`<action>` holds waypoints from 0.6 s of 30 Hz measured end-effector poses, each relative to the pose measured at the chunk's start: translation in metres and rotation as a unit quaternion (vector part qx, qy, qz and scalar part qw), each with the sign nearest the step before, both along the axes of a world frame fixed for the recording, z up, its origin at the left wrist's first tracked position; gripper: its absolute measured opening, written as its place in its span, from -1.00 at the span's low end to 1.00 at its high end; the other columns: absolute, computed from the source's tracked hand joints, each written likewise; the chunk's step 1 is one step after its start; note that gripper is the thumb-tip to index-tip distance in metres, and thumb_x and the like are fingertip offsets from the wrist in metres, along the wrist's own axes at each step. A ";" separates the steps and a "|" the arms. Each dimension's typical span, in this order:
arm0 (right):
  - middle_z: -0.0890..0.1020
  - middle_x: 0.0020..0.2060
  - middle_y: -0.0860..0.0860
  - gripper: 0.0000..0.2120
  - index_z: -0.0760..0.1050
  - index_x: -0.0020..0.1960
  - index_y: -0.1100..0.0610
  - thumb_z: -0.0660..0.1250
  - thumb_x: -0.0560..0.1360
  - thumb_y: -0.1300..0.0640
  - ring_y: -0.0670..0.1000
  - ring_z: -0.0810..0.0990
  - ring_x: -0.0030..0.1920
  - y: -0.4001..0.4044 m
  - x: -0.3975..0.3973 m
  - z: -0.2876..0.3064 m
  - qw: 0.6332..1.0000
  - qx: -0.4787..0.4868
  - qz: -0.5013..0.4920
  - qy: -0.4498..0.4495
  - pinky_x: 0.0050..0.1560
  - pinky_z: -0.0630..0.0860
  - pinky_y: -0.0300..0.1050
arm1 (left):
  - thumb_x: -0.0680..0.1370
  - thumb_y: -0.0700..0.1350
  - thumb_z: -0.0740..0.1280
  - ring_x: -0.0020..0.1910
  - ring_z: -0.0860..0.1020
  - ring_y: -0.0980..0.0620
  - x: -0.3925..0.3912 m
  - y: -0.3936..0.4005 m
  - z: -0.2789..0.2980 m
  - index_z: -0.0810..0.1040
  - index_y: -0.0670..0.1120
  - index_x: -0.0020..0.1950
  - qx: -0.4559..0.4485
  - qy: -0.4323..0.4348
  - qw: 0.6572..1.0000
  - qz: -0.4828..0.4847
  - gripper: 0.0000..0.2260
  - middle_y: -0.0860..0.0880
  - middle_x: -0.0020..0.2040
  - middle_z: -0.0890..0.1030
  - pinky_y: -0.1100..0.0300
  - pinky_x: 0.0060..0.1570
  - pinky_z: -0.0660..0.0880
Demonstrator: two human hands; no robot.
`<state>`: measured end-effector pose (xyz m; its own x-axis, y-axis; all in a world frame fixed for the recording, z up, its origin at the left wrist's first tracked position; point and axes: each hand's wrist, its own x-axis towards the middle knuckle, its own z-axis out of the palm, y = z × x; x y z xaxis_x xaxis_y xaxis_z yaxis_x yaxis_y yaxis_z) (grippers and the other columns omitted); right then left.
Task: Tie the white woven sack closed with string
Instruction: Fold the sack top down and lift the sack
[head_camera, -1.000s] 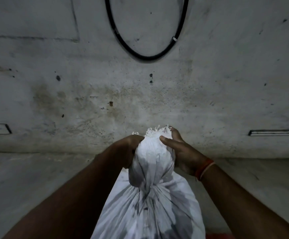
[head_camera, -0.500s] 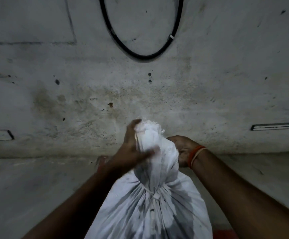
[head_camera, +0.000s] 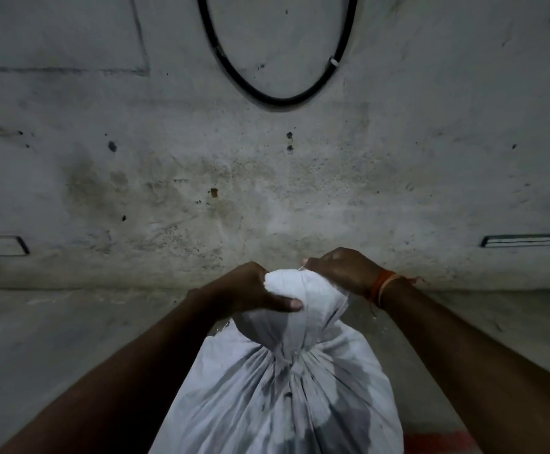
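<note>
Sack: the white woven sack [head_camera: 286, 398] stands upright on the floor at near centre, between the person's two forearms, its body full and creased with grey shadows.
Neck: gathered tight into pleats partway up, with a bunched head of cloth [head_camera: 303, 299] rising above the pinch.
String: a thin pale string [head_camera: 301, 267] shows at the far top of the bunch, just at the right hand's fingertips; a wrap seems to circle the neck, but it is too faint to be sure.
Left hand: the left hand [head_camera: 254, 290] is closed around the left side of the bunch, thumb laid across the near face of the cloth.
Right hand: the right hand [head_camera: 342, 270] is curled over the far right top of the bunch, fingers pinched together on the string end; an orange thread band [head_camera: 381, 286] sits at its wrist.
Floor: grey concrete floor [head_camera: 70, 339], dim.
Wall: a stained concrete wall [head_camera: 201, 178] stands just beyond the sack, with a black cable loop [head_camera: 276, 101] hanging high at centre.
</note>
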<state>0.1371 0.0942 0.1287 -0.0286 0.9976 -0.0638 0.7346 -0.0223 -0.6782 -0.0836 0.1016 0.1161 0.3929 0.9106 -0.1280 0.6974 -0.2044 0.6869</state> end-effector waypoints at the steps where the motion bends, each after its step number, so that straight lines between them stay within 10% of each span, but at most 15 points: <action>1: 0.69 -0.04 0.08 -0.40 0.65 0.01 0.06 0.27 0.37 -0.44 0.11 0.66 -0.02 0.000 0.004 -0.003 0.999 0.037 0.021 -0.021 0.02 0.55 -0.02 | 0.22 0.23 0.63 -0.35 0.58 0.16 0.000 0.002 0.000 0.66 -0.08 -0.29 -0.031 -0.024 0.999 0.016 -0.59 0.05 -0.32 0.69 0.27 -0.29 0.46; 6: 0.27 0.36 -0.02 -0.09 0.18 0.50 -0.18 0.56 0.27 -0.19 -0.04 0.39 0.29 -0.015 0.022 -0.017 0.987 0.082 0.130 -0.037 0.22 0.38 -0.25 | 0.27 0.13 0.63 -0.14 0.60 0.18 0.002 0.010 -0.007 0.62 0.03 -0.18 -0.101 -0.128 0.984 0.070 -0.69 0.13 -0.17 0.66 0.27 -0.16 0.51; 11: 0.69 -0.08 -0.03 -0.57 0.59 0.04 -0.06 0.40 0.25 0.31 -0.08 0.66 -0.11 -0.013 0.020 -0.045 0.983 0.154 0.085 0.047 -0.14 0.54 -0.21 | 0.21 0.14 0.68 0.10 0.68 -0.19 -0.005 0.007 -0.018 0.63 -0.16 0.21 -0.282 -0.213 0.932 0.085 -0.32 -0.18 0.08 0.72 -0.18 0.26 0.54; 14: 0.63 -0.35 -0.08 -0.61 0.51 -0.32 -0.13 0.32 0.23 0.39 -0.04 0.63 -0.30 -0.008 0.015 -0.055 0.986 0.155 0.054 0.029 -0.28 0.49 -0.21 | 0.35 0.17 0.57 0.20 0.63 -0.22 -0.008 0.002 -0.024 0.58 -0.20 0.29 -0.380 -0.228 0.893 0.077 -0.35 -0.25 0.19 0.66 -0.18 0.32 0.48; 18: 0.54 -0.13 -0.04 -0.64 0.52 -0.10 -0.17 0.39 0.27 0.27 -0.01 0.48 -0.10 -0.011 0.009 -0.053 0.977 0.168 0.101 -0.079 -0.02 0.42 -0.14 | 0.34 0.22 0.57 0.39 0.48 -0.24 -0.012 0.002 -0.033 0.52 -0.20 0.39 -0.434 -0.264 0.860 0.049 -0.24 -0.28 0.36 0.54 -0.18 0.46 0.33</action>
